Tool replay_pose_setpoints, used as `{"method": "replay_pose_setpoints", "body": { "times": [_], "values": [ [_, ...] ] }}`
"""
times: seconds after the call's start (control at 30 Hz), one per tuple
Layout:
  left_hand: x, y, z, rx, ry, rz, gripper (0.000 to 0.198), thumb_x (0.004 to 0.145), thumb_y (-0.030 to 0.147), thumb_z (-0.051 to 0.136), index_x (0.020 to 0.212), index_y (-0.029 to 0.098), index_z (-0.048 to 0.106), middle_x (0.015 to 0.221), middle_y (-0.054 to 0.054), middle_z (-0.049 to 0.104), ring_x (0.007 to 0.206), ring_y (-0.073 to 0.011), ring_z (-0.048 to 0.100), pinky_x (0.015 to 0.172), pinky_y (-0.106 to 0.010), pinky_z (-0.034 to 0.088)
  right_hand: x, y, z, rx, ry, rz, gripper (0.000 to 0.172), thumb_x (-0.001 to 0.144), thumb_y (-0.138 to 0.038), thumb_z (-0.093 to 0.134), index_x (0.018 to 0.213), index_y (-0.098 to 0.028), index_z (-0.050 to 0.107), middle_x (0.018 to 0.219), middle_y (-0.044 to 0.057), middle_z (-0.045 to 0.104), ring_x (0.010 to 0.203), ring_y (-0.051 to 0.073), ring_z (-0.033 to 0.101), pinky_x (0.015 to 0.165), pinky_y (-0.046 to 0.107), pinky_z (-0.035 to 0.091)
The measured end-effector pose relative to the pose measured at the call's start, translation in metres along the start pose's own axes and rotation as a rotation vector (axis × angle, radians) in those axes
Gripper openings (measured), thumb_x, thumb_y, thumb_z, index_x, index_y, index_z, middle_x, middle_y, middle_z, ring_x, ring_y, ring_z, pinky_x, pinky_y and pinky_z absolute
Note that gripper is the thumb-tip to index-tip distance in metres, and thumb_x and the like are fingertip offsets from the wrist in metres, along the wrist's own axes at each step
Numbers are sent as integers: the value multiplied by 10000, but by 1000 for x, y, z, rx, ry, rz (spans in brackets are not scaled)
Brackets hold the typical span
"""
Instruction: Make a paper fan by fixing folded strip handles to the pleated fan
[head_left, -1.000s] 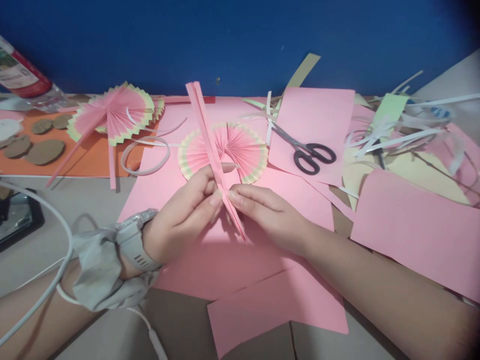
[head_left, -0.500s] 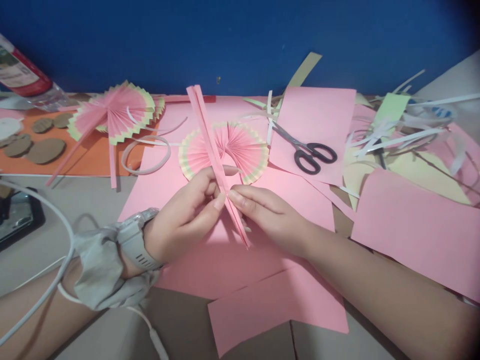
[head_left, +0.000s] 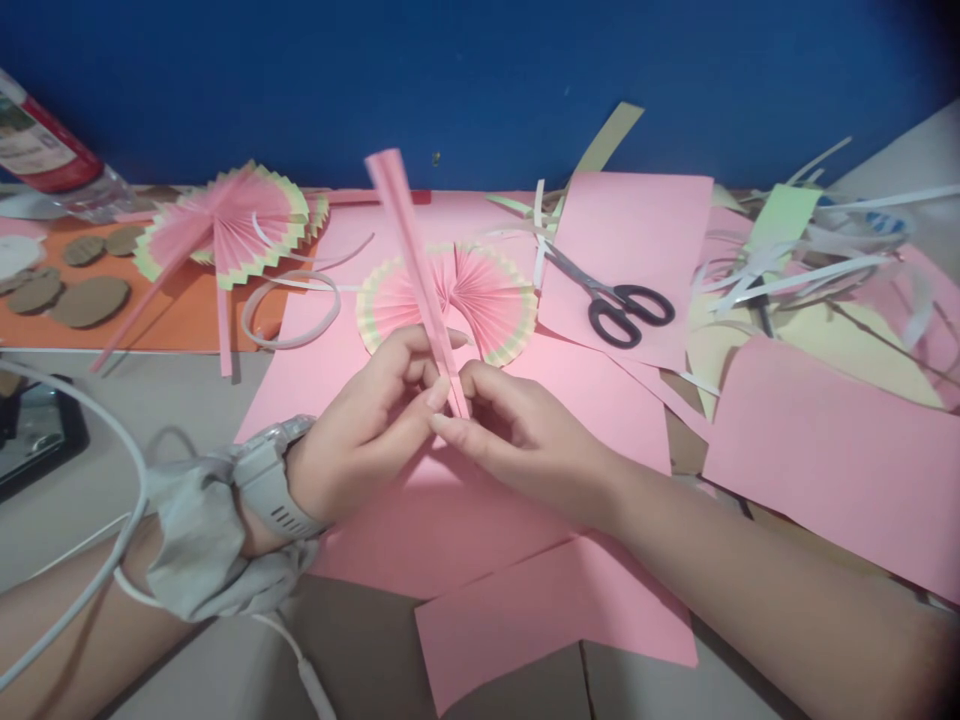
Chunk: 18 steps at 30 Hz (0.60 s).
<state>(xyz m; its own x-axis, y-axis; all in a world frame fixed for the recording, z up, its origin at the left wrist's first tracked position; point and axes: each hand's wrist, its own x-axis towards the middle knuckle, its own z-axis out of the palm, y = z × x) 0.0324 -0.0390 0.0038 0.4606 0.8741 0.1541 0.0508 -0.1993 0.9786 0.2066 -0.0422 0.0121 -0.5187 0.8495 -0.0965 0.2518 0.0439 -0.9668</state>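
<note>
A long folded strip of pink paper (head_left: 411, 250) stands tilted up and to the left, held near its lower end by both hands. My left hand (head_left: 367, 430), with a grey watch and a grey scrunchie on the wrist, pinches the strip from the left. My right hand (head_left: 517, 435) pinches it from the right, thumb pressed under the strip. Behind the strip a pleated pink fan with a yellow rim (head_left: 480, 300) lies on a large pink sheet (head_left: 450, 520).
Black-handled scissors (head_left: 619, 305) lie on a pink sheet to the right. A second pleated fan (head_left: 225, 225) sits on orange paper (head_left: 161, 320) at left, beside brown card ovals (head_left: 86, 300). White paper scraps (head_left: 795, 265) pile at right. A phone (head_left: 34, 440) and white cable (head_left: 112, 560) lie at left.
The strip's two layers have been pressed together at the top, and its lower end has drawn up into my right hand, whose fingers have curled round it.
</note>
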Motion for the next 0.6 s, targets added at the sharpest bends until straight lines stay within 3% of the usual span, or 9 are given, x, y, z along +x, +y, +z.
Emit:
{"method": "replay_pose_setpoints", "body": {
  "times": [0.23,0.37,0.6],
  "values": [
    [2,-1,0,-335,-10,-62,174,932,222,470,1095,190,520,627,44,468,540,-88,457,520,-198,423,1,1,-3,85,-101,-17,304,968,-392,409,737,-195,408,657,-25,503,625,123,492,597,260,375],
    [2,3,0,-299,-9,-76,212,967,315,405,1019,170,550,590,45,436,521,-91,455,536,-217,453,2,1,-4,124,-155,-13,296,977,-328,388,721,-188,438,676,-14,506,656,128,502,654,280,396],
    [6,6,1,-220,27,-118,155,951,283,461,836,179,472,514,84,441,425,-54,455,456,-162,426,0,-1,-4,69,-154,30,298,980,-364,368,738,-194,405,667,-23,512,626,124,482,624,281,379]
  ]
}}
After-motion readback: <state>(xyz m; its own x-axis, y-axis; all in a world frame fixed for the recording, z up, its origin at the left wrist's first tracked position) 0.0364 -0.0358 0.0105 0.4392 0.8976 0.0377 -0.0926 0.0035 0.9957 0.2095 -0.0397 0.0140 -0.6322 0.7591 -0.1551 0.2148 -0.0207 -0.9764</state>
